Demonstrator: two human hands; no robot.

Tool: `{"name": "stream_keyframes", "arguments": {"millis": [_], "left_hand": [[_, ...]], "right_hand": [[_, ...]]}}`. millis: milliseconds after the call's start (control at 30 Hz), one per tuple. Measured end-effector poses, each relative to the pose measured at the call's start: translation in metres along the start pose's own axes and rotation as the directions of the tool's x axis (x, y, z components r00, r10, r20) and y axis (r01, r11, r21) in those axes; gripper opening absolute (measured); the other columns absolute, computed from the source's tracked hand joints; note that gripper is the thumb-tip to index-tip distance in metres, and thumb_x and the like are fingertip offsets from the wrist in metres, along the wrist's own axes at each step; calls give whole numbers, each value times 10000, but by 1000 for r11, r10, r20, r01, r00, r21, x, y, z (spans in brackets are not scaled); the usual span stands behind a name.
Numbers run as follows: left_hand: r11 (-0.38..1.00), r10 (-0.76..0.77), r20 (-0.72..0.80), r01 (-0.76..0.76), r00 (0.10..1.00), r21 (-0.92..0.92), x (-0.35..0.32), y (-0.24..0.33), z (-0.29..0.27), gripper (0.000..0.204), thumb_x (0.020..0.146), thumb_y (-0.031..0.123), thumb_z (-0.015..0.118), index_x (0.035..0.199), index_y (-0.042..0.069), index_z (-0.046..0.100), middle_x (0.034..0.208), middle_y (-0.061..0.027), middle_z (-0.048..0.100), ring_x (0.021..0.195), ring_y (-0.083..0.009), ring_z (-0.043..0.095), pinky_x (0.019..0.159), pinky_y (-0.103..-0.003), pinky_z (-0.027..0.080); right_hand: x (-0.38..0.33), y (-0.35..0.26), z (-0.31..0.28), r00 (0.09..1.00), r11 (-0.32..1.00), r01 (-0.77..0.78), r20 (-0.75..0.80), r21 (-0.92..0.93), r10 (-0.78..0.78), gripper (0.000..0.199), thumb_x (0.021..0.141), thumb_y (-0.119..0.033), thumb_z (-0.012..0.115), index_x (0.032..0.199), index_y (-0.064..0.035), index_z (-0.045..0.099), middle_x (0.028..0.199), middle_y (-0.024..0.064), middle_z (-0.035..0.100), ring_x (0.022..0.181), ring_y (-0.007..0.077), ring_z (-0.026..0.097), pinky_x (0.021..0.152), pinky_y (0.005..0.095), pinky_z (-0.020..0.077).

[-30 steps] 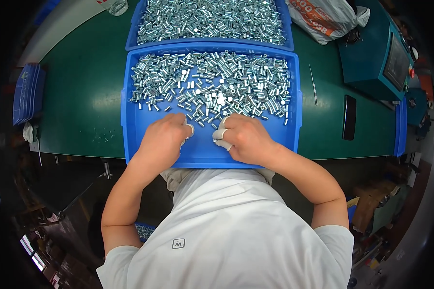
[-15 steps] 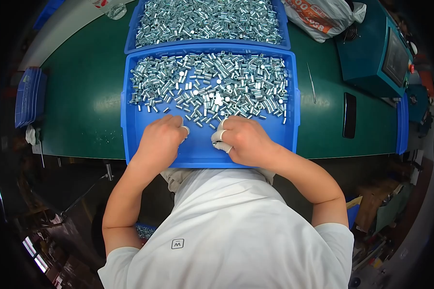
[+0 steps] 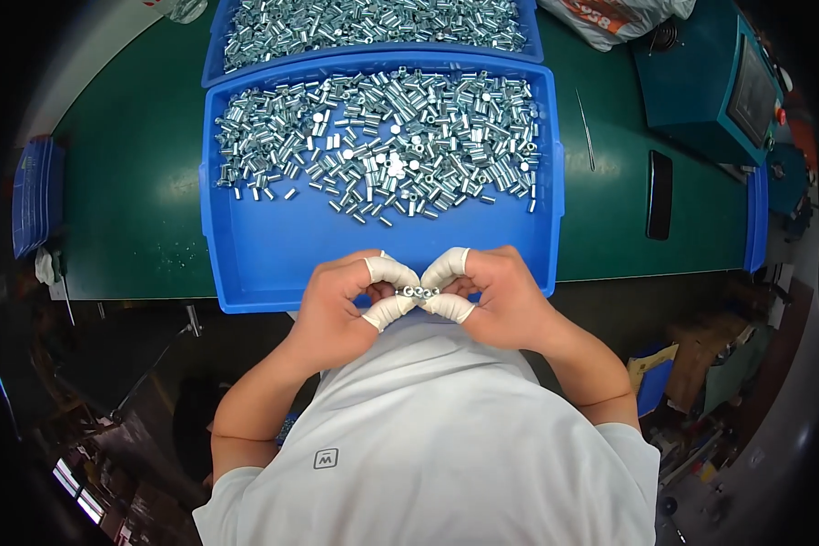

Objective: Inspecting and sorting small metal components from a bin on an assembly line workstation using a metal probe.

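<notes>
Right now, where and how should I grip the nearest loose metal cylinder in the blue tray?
Best grip the metal cylinder across its rounded middle, thumb opposite finger, coming from above on the near side: it lies on its side on the bare floor of the blue tray, with the pile beyond it. The left hand and right hand pinch other pieces, so one may need freeing first.
</notes>
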State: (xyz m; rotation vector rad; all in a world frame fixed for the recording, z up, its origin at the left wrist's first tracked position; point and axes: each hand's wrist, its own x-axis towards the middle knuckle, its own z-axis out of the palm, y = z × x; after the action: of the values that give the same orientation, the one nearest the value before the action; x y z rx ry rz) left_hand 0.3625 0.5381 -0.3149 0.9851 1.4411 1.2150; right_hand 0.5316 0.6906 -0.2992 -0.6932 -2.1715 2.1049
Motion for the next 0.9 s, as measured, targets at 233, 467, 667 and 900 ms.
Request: {"name": "stream_keyframes", "arguments": {"millis": [233, 467, 667, 900], "left_hand": [[1000, -26, 16, 26, 1000, 5, -10, 6, 5, 155, 842, -31, 779, 979, 11, 720, 865, -52, 705, 750, -101, 629, 646, -240, 484], [983, -118, 32, 122, 992, -140, -21, 2, 9, 149, 842, 9, 800, 981, 25, 750, 863, -57, 743, 726, -99, 672, 659, -248, 544], [940, -224, 94, 241, 970, -241, -23, -2, 10, 154, 846, -38, 783, 983, 1, 727, 904, -74, 742, 808, -111, 683, 722, -252, 549], [970, -168, 98, 182, 981, -159, -21, -3, 8, 161, 823, -40, 796, 960, 19, 735, 897, -69, 745, 758, -102, 657, 631, -251, 488]], "right_hand": [[-14, 6, 7, 999, 996, -39, 9, 84, 39, 109, 864, -2, 770, 957, 1, 713, 872, 66, 738, 776, 119, 707, 690, 261, 567], [-26, 11, 13, 996, 961, -86, 55, 263, 74, 115, 896, 24, 720, 1007, 2, 697, 913, 63, 733, 842, 121, 710, 754, 271, 579], [-30, 18, 15, 990, 930, -141, 69, 340, 124, 112, 897, 22, 725, 1005, 7, 697, 932, 69, 738, 856, 118, 707, 761, 265, 573], [-29, 19, 14, 985, 945, -168, 75, 281, 152, 121, 883, 13, 755, 990, 23, 698, 921, 74, 731, 832, 134, 710, 747, 269, 576]]}}
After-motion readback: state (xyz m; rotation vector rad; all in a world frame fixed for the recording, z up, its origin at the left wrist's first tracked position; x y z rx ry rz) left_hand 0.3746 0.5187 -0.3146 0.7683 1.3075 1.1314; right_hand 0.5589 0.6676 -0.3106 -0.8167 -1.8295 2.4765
